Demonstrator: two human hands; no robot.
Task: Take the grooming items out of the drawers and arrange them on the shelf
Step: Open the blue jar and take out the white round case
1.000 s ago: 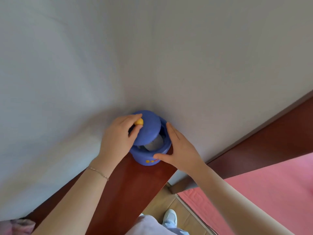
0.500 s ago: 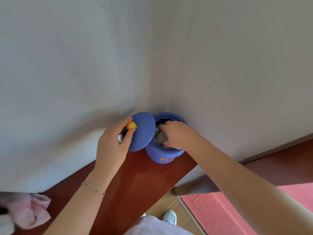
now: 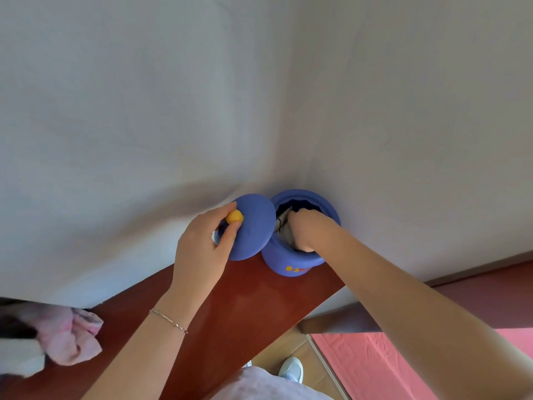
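A round blue jar (image 3: pixel 291 261) with yellow lettering stands on the red-brown wooden shelf (image 3: pixel 230 321), in the corner of two white walls. My left hand (image 3: pixel 203 249) holds the jar's blue lid (image 3: pixel 253 226) by its yellow knob (image 3: pixel 234 217), tilted and lifted off to the left of the jar. My right hand (image 3: pixel 310 230) reaches down into the open jar, fingers hidden inside among pale and dark contents (image 3: pixel 284 223). What the fingers hold cannot be seen.
A pink cloth bundle (image 3: pixel 69 336) lies on the shelf at the far left. Below the shelf's front edge are a wooden floor, a white shoe (image 3: pixel 291 368) and a pink mat (image 3: pixel 375 368). Walls close off the shelf's back and right end.
The lid, partly over the jar a second ago, has been lifted off to the left. My right hand moved from the jar's outer side into its opening and went deeper.
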